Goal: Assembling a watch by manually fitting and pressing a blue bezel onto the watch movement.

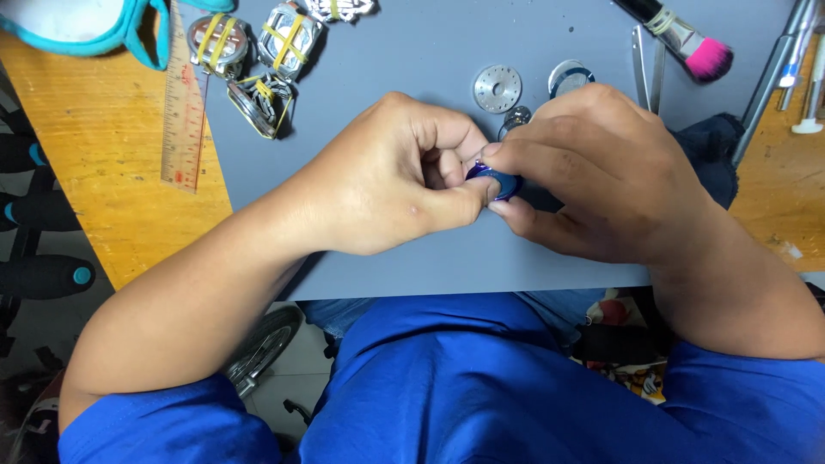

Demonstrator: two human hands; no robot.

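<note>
Both hands: I see them pinching one small blue disc [500,183] between them.
Left hand [391,176]: thumb and fingers clenched on the disc's left edge.
Right hand [601,167]: fingertips grasping its right edge, above the grey counter [412,51].

Blue disc [503,183], grey mat [412,60]

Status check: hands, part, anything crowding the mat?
Left hand and right hand both pinch blue disc above grey mat. Metal discs lie just behind. Nothing between hands.

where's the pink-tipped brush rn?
Head view, top right: the pink-tipped brush lies on the grey mat, just right of the tweezers, beyond the right hand.
</note>
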